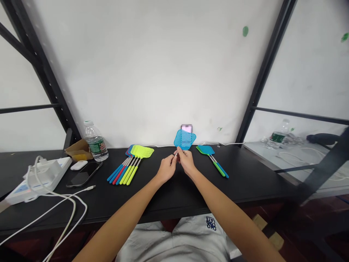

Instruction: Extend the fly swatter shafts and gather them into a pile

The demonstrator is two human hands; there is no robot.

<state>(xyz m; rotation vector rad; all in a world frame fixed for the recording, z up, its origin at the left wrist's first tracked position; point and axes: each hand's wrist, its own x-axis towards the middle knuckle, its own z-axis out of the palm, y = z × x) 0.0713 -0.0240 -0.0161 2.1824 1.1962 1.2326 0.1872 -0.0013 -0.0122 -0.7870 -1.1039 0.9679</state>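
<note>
My right hand point(187, 161) and left hand point(166, 169) are both closed in a pinch on the thin metal shaft of a blue fly swatter point(184, 139), with my fingertips bunched just below its mesh head. The head stands upright above my grip, near the back edge of the black counter point(191, 196), and overlaps the lower part of a propped-up phone point(187, 128). Just right of my hands, two more swatters point(211, 160), blue and green, lie angled with their heads toward the back edge. Just left, a fanned row of swatters point(130, 165) in lime, blue and red lies apart from my hands. Farther left are a water bottle point(96, 142), a piece of cardboard point(77, 151), a white earbud case point(78, 165), a black smartphone point(84, 174) and a white power strip point(38, 180), with a white cable point(65, 203) trailing over the front edge.
</note>
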